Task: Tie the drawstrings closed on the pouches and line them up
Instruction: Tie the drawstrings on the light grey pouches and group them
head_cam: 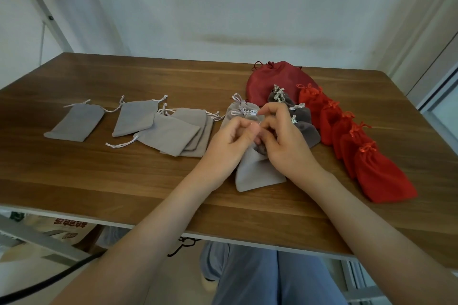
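Knees in blue trousers show below the near edge of the wooden tabletop. We record both forearms reaching over that edge to its middle.

The left hand and right hand meet over the mouth of a light grey pouch. This pouch lies on the tabletop with its base toward the near edge. Both hands have curled fingers that pinch at its gathered top. The cord itself is mostly hidden by the fingers, so we cannot tell whether a knot is formed.

Just behind the hands lie two tied light grey pouches, their bows visible. To their right runs a row of dark grey pouches, overlapping and tied. Beside these, a row of red pouches runs from the far right toward the near right corner, each tied with a bow. A large dark red pouch lies toward the far edge, partly under both rows.

Toward the left edge, a single flat grey pouch lies apart. Between it and the hands sits an overlapping group of flat grey pouches, cords loose.
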Demonstrator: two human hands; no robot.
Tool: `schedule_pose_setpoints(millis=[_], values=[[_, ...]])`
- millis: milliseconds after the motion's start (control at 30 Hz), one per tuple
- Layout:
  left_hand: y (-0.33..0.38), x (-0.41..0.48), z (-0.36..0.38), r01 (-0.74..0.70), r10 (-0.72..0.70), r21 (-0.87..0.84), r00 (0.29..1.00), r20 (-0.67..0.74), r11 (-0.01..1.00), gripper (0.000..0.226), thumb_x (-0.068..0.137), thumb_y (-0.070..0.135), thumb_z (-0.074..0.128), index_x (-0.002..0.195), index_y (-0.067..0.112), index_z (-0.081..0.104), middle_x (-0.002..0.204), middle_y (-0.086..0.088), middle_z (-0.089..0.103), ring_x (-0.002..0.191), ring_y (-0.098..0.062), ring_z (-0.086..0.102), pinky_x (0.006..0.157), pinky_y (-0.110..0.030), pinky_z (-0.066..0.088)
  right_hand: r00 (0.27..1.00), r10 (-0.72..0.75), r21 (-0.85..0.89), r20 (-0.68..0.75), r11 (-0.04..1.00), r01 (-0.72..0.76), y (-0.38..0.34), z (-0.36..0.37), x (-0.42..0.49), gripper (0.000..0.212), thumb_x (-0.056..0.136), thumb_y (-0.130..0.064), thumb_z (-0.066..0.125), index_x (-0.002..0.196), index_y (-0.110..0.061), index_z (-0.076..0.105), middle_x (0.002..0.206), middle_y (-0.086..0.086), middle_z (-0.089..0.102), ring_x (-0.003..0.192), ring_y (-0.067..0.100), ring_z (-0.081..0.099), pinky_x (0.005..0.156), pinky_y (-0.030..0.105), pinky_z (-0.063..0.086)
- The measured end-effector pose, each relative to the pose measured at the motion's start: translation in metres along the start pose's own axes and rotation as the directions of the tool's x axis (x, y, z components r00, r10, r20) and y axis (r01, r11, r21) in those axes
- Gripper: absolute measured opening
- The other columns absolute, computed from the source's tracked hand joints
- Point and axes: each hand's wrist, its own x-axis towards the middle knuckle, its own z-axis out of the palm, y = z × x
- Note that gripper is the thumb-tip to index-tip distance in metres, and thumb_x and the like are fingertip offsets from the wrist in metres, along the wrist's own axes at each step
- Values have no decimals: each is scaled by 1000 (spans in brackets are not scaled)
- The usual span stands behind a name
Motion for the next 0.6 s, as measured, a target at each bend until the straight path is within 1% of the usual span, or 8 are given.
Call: schedule_pose_setpoints(millis=[67, 133, 200, 267, 300, 400, 467, 600], values=[[-1, 0, 0, -35, 35, 46, 999, 3, 998, 13, 92, 31, 53, 90, 18, 57, 77, 5, 63, 79, -7, 62, 81, -28, 50, 1000, -7, -6, 11, 1000, 7, -1, -1, -1, 33, 92, 4, 47, 111, -21, 38, 67, -9, 56, 61, 4, 56, 61, 16, 43], [-2, 1, -2, -68, 70, 81, 997, -25, 994, 14, 97, 22, 50, 86, 16, 57, 75, 3, 63, 78, -12, 62, 82, -35, 50, 1000, 9, -4, 25, 1000, -9, -2, 0, -1, 28, 93, 1, 48, 114, -18, 44, 68, -9, 58, 63, 4, 57, 63, 19, 46], [-3, 1, -2, -97, 103, 105, 993, -51, 990, 18, 97, 23, 48, 83, 17, 57, 73, 3, 63, 79, -15, 62, 84, -39, 49, 999, 43, 19, 15, 999, -43, -2, 0, 0, 22, 95, -2, 48, 112, -15, 52, 70, -8, 60, 65, 2, 58, 64, 19, 47], [-2, 1, -2, -125, 135, 124, 988, -74, 984, 18, 98, 22, 48, 82, 19, 57, 73, 5, 62, 80, -14, 61, 84, -35, 48, 997, 77, 41, -15, 996, -76, -2, -1, 1, 16, 94, -4, 50, 104, -13, 59, 72, -9, 61, 68, -1, 58, 65, 14, 45], [-1, 1, -2, -132, 144, 131, 986, -83, 983, 18, 98, 19, 47, 83, 17, 57, 74, 5, 62, 80, -12, 61, 84, -32, 48, 994, 102, 64, -35, 993, -99, -2, -1, 2, 14, 94, -4, 51, 99, -13, 61, 74, -9, 62, 70, -2, 59, 67, 14, 45], [-1, 1, -1, -120, 136, 147, 985, -105, 982, 17, 99, 15, 46, 87, 9, 57, 75, 6, 63, 81, -10, 63, 84, -29, 50, 980, 187, 138, -62, 974, -177, 0, -2, 3, 12, 92, -4, 54, 86, -10, 63, 75, -4, 65, 73, 5, 61, 71, 22, 49], [-1, 1, 0, -97, 117, 165, 987, -115, 982, 16, 98, 16, 47, 90, 8, 58, 75, 8, 63, 80, -6, 62, 82, -26, 50, 975, 212, 121, -66, 972, -204, 1, -2, 3, 11, 90, -5, 57, 83, -11, 62, 75, -2, 67, 73, 7, 62, 72, 25, 50], [-1, 0, 1, -65, 94, 208, 986, -135, 976, 17, 98, 18, 48, 91, 7, 59, 75, 8, 64, 77, -1, 61, 76, -15, 46, 979, 183, -3, -88, 983, -184, -1, -2, 3, 7, 91, -7, 58, 85, -10, 62, 74, -6, 65, 71, 0, 59, 67, 13, 46]])
